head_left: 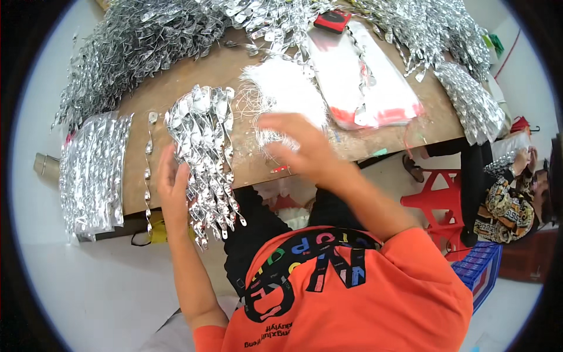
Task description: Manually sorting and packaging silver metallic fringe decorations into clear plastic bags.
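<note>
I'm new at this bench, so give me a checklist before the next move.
1. Left hand at the bundle of silver strips: ok; firm grip: cannot tell.
2. Right hand open: ok, though motion-blurred.
3. Bundle wholly on the table: not ok, its lower ends overhang the edge.
4. White threads near right hand: ok.
5. Clear bags uncovered: not ok, a strand lies across.

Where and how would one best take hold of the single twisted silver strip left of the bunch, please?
I would pinch the silver strip by its lower end, from the wearer's side: it is narrow, and that end juts past the near edge of the table, so both faces should be reachable.
</note>
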`<state>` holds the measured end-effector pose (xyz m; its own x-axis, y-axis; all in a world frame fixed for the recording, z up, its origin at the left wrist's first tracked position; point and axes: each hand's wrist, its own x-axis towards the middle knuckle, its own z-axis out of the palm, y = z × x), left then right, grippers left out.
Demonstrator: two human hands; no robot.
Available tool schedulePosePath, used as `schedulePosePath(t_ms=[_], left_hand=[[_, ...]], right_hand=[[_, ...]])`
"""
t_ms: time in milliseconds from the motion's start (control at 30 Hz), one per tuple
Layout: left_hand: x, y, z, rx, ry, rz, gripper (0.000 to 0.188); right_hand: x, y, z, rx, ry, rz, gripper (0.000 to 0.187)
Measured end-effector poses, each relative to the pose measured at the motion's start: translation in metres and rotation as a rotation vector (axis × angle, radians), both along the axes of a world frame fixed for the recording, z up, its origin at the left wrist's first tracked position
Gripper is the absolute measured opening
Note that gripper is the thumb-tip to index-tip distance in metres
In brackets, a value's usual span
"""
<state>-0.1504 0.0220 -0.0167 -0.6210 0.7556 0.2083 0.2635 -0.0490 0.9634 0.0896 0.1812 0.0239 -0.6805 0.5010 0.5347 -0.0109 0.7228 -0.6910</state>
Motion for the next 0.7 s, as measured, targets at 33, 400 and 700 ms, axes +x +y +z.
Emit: schedulePosePath(t_ms=[33,400,700], left_hand=[[0.002,-0.001,0.002,0.004,-0.004,-0.009,0.048],[0.049,-0.024,0.057,0.027,0.084,0.207,0.045],[0.080,-0.028,0.057,0.102,0.336,0.085,0.047]], right_hand=[[0.017,0.023,-0.003,0.040,-0.006,-0.114,0.036],[0.146,0.180,0.004,0.110,-0.634,-0.435,0.033],[0.196,0.169,0.005,-0.002,-0.657,-0.570,0.040]])
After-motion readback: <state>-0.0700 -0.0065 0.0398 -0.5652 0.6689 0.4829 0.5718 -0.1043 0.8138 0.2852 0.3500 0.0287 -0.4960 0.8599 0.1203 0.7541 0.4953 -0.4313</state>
